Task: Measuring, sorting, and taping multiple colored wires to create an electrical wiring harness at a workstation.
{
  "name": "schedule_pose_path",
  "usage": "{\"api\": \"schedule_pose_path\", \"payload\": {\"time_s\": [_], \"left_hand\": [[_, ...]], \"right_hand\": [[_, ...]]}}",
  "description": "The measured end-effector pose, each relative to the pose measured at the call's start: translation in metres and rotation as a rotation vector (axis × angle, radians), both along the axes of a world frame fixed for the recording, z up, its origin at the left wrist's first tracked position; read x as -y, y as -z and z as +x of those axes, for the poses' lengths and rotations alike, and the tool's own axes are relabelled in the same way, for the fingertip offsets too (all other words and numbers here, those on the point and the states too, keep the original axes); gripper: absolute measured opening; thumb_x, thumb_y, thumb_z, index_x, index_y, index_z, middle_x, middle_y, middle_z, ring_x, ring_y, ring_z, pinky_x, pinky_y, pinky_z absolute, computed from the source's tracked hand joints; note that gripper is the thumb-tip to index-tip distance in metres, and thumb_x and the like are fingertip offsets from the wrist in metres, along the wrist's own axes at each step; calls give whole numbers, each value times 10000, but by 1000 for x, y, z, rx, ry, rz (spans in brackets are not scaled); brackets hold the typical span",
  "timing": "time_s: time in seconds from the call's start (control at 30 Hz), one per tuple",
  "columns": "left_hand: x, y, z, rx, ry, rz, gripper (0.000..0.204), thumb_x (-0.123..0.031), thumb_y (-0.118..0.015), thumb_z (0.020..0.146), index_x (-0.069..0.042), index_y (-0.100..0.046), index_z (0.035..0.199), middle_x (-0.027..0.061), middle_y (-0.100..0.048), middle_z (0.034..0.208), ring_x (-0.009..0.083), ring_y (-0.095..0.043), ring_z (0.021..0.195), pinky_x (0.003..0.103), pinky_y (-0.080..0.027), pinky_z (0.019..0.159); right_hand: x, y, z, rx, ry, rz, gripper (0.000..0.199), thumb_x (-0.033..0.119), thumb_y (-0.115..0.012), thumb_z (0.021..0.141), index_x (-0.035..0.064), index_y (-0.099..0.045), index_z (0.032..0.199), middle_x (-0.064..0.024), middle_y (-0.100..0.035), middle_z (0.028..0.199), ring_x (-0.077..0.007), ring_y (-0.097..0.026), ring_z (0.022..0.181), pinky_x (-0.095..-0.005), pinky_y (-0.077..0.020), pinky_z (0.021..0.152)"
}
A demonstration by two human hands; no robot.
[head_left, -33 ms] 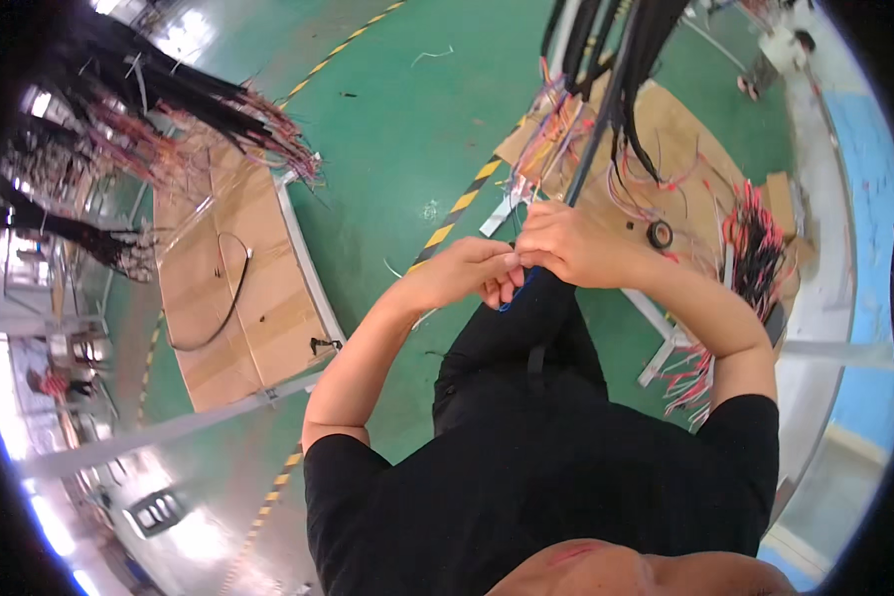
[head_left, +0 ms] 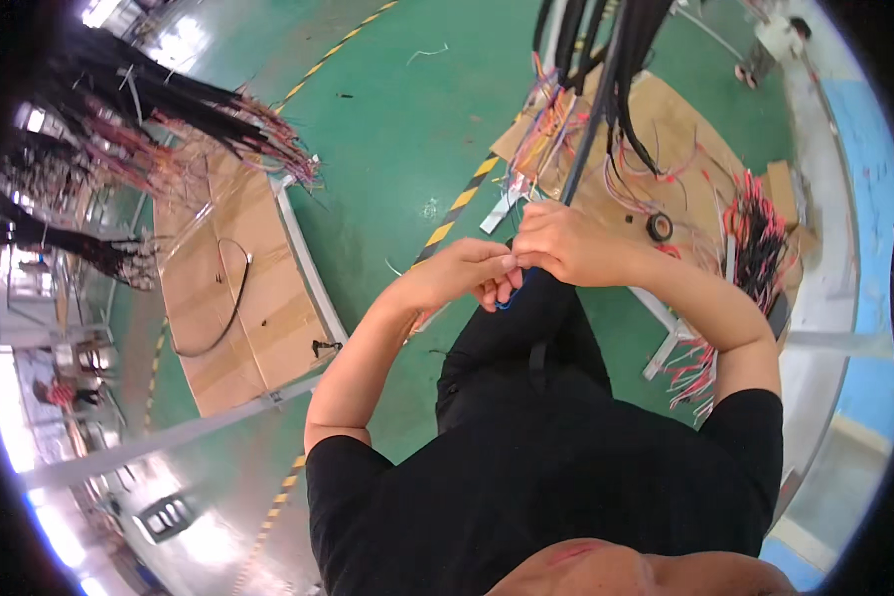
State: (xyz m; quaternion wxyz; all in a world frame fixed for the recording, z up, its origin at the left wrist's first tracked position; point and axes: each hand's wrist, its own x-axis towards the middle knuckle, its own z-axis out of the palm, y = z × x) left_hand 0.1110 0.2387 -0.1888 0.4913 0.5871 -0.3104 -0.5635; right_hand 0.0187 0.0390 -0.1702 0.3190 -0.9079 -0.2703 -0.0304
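My left hand [head_left: 464, 272] and my right hand [head_left: 574, 244] meet fingertip to fingertip above my thigh, both closed in a pinch. A thin blue wire [head_left: 506, 302] curls out under the fingers of my left hand. What the right fingertips grip is hidden between them. From the top, a black sleeved cable [head_left: 584, 149] comes down to the back of my right hand; whether it is held there I cannot tell. Just beyond the hands, loose coloured wires [head_left: 546, 139] spread from the hanging black cable bundle [head_left: 631, 60].
A cardboard-covered table [head_left: 685, 129] ahead on the right carries a roll of black tape [head_left: 659, 227] and a heap of red-tipped wires [head_left: 757, 233]. To the left, another cardboard-topped table [head_left: 253, 333] holds a short black cable [head_left: 236, 310] beside thick wire bundles [head_left: 238, 114]. Someone [head_left: 777, 45] stands far right.
The whole view has shifted slightly. My two hands keep the same pinched pose at the same place over my thigh.
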Motion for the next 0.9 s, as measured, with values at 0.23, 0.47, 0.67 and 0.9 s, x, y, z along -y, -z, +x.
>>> {"api": "schedule_pose_path", "payload": {"time_s": [0.23,0.47,0.67,0.9], "left_hand": [[16,43,-18,-501,13,140,261,-241,-552,966,-10,-624,869,-29,-475,633,57,-394,547,210,-305,505],[31,59,-47,-230,-132,69,240,-214,-575,954,-10,-630,840,-29,-497,626,36,-401,556,188,-260,496],[38,62,-59,-5,-205,76,230,-187,-574,952,-10,-645,823,-17,-530,642,49,-449,596,202,-318,533],[40,47,-69,124,-243,-26,212,-145,-561,956,3,-651,833,-4,-560,660,60,-494,628,216,-369,572]], "right_hand": [[13,37,-25,219,-75,-70,56,70,-632,655,96,-585,671,-28,-556,696,-223,-513,791,-351,-416,777],[31,61,-45,242,44,-120,17,67,-617,689,83,-612,693,-36,-576,718,-236,-534,832,-407,-403,947],[63,34,-68,251,145,188,223,142,-674,755,46,-657,956,-74,-620,920,-288,-561,1003,-427,-413,1000],[187,142,-150,-29,1153,-220,270,165,-718,763,38,-623,981,-123,-590,977,-319,-570,936,-408,-457,840]]}}
